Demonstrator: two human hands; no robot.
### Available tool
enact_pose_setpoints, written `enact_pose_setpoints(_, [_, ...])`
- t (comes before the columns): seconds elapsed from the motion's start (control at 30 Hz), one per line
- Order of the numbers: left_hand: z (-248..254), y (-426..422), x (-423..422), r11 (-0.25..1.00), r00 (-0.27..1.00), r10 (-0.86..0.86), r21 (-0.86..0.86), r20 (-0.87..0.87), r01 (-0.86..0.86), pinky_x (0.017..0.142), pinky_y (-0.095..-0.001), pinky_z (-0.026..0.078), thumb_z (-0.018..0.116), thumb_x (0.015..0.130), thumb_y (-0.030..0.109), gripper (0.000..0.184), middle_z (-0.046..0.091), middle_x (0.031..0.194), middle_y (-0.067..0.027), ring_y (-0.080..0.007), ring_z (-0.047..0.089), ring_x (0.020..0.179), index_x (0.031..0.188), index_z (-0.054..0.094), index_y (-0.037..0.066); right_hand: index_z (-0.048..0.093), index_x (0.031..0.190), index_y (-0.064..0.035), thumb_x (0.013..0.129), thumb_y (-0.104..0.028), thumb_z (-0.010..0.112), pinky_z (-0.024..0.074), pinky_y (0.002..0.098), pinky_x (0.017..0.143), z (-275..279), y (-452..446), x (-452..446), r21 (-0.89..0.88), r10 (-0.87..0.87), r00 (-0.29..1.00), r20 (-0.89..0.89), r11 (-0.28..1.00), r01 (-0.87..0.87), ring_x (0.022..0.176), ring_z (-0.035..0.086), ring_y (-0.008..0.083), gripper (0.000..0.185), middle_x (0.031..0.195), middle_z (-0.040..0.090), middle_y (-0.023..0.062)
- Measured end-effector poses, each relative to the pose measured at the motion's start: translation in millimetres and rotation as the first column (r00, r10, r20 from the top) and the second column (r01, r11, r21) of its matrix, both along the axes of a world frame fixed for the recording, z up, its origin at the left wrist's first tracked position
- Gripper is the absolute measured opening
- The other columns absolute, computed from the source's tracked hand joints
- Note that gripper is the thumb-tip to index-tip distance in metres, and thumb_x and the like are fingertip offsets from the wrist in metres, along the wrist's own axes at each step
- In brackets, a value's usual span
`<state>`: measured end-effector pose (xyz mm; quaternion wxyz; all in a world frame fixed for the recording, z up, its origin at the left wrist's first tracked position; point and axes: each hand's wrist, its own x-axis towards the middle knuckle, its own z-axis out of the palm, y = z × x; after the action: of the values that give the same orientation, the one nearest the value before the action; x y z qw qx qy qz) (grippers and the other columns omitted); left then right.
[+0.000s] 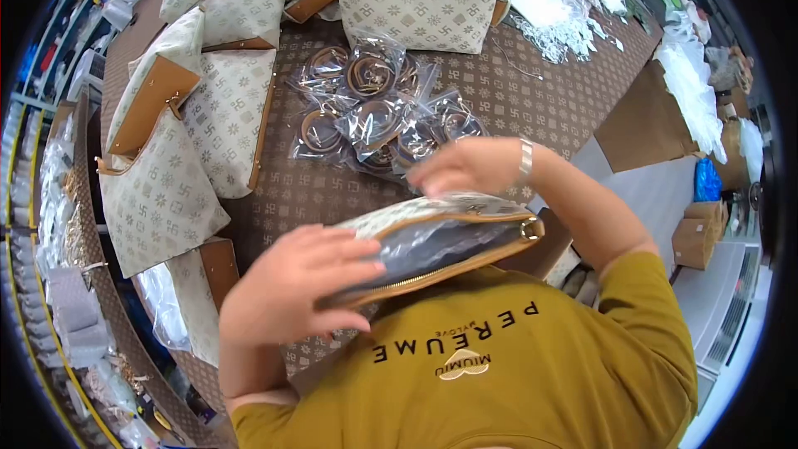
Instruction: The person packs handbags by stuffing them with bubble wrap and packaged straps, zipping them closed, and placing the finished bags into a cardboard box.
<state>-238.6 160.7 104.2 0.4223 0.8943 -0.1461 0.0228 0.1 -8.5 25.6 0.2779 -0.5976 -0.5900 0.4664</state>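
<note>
In front of my chest is a cream patterned handbag [453, 254] with tan trim, its zipped mouth gaping and a dark lining showing. My left hand [291, 287] is at the bag's left end, fingers and thumb stretched out and apart; it hides that end. Above the bag's far edge is my right hand [474, 168], with a band on the wrist. Motion smears its fingers, so their grip does not show. Just beyond lies a pile of coiled brown straps [370, 75] in clear plastic bags.
Several similar handbags [420, 4] stand along the table's far and left sides. Loose white plastic pieces [565, 41] lie at the back right of the brown patterned table [549, 100]. An open cardboard box [644, 120] is at the right edge. Shelves with goods line the left.
</note>
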Motion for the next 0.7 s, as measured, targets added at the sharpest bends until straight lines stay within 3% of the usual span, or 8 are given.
enact_pose_setpoints(0.07, [4, -18, -2, 0.925, 0.99, -0.027, 0.372, -0.138, 0.077, 0.085, -0.0387, 0.045, 0.066, 0.072, 0.013, 0.024, 0.058, 0.11, -0.0153, -0.0279, 0.057, 0.099, 0.094, 0.063, 0.003, 0.047, 0.124, -0.0044, 0.083, -0.034, 0.06, 0.0454, 0.0387, 0.083, -30, 37, 13, 0.092, -0.255, 0.924, 0.285, 0.967, 0.238, 0.099, 0.058, 0.0319, 0.052, 0.107, 0.059, 0.0205])
enact_pose_setpoints(0.13, [-25, -25, -7, 0.962, 0.995, 0.036, 0.272, -0.089, -0.011, 0.085, -0.0389, 0.045, 0.065, 0.07, 0.008, 0.022, 0.059, 0.11, -0.0146, -0.0287, 0.057, 0.098, 0.092, 0.064, 0.005, 0.043, 0.124, -0.0018, 0.08, -0.034, 0.061, 0.0479, 0.0423, 0.077, -39, 70, 16, -0.074, -0.016, 0.819, 0.574, 0.995, 0.072, 0.089, 0.061, 0.033, 0.058, 0.103, 0.06, 0.0204])
enact_pose_setpoints(0.23, [-20, -33, -7, 0.921, 0.999, 0.052, 0.387, 0.016, -0.054, 0.082, -0.0396, 0.046, 0.064, 0.07, 0.006, 0.024, 0.06, 0.102, -0.0142, -0.0314, 0.058, 0.093, 0.093, 0.063, 0.004, 0.06, 0.102, -0.01, 0.072, -0.044, 0.063, 0.0455, 0.0472, 0.077, -91, 104, 28, -0.023, 0.062, 0.612, 0.788, 0.997, -0.071, 0.091, 0.06, 0.0333, 0.045, 0.093, 0.064, 0.0144])
enact_pose_setpoints(0.4, [18, -74, -5, 0.656, 0.989, 0.137, 0.753, -0.064, -0.042, 0.071, -0.0379, 0.038, 0.054, 0.08, 0.019, 0.022, 0.053, 0.086, -0.0054, -0.026, 0.048, 0.081, 0.1, 0.056, 0.009, 0.063, 0.089, -0.0082, 0.074, -0.038, 0.06, 0.0467, 0.0431, 0.072, -99, 113, 20, 0.058, -0.105, 0.7, 0.706, 0.994, 0.09, 0.084, 0.062, 0.0299, 0.033, 0.083, 0.065, 0.0115])
enact_pose_setpoints(0.5, [4, -83, 2, 0.728, 0.994, 0.105, 0.684, -0.041, -0.048, 0.067, -0.0396, 0.041, 0.059, 0.08, 0.03, 0.038, 0.056, 0.082, -0.0121, -0.0313, 0.05, 0.076, 0.104, 0.054, 0.001, 0.063, 0.085, -0.0071, 0.076, -0.035, 0.058, 0.0479, 0.0408, 0.068, -71, 89, 28, 0.221, -0.358, 0.716, 0.599, 0.934, 0.282, 0.077, 0.063, 0.0288, 0.03, 0.078, 0.065, 0.0107])
enact_pose_setpoints(0.6, [-11, -77, 4, 0.751, 0.992, 0.119, 0.657, -0.042, -0.062, 0.071, -0.0418, 0.043, 0.064, 0.075, 0.03, 0.044, 0.057, 0.087, -0.0162, -0.0347, 0.053, 0.079, 0.106, 0.056, 0.0, 0.065, 0.085, -0.0035, 0.077, -0.029, 0.055, 0.049, 0.0384, 0.065, 5, 25, 28, 0.311, -0.643, 0.759, -0.104, 0.704, 0.639, 0.076, 0.064, 0.026, 0.028, 0.08, 0.064, 0.0142])
enact_pose_setpoints(0.67, [-22, -65, 3, 0.718, 0.975, 0.212, 0.686, -0.06, -0.114, 0.082, -0.0445, 0.044, 0.071, 0.066, 0.019, 0.044, 0.057, 0.1, -0.0179, -0.0363, 0.056, 0.09, 0.105, 0.059, 0.005, 0.065, 0.082, -0.0034, 0.076, -0.03, 0.055, 0.049, 0.0395, 0.066, 8, 9, 26, 0.407, -0.608, 0.794, -0.006, 0.724, 0.557, 0.077, 0.064, 0.0253, 0.029, 0.078, 0.064, 0.0157])
enact_pose_setpoints(0.7, [-29, -62, 2, 0.635, 0.989, 0.141, 0.764, 0.036, -0.118, 0.086, -0.0473, 0.041, 0.072, 0.064, 0.03, 0.056, 0.054, 0.112, -0.0183, -0.036, 0.055, 0.096, 0.113, 0.056, 0.007, 0.065, 0.078, -0.0034, 0.075, -0.031, 0.056, 0.0491, 0.0406, 0.067, 7, 3, 22, 0.49, -0.556, 0.825, 0.104, 0.75, 0.444, 0.077, 0.065, 0.0246, 0.03, 0.076, 0.064, 0.0172])
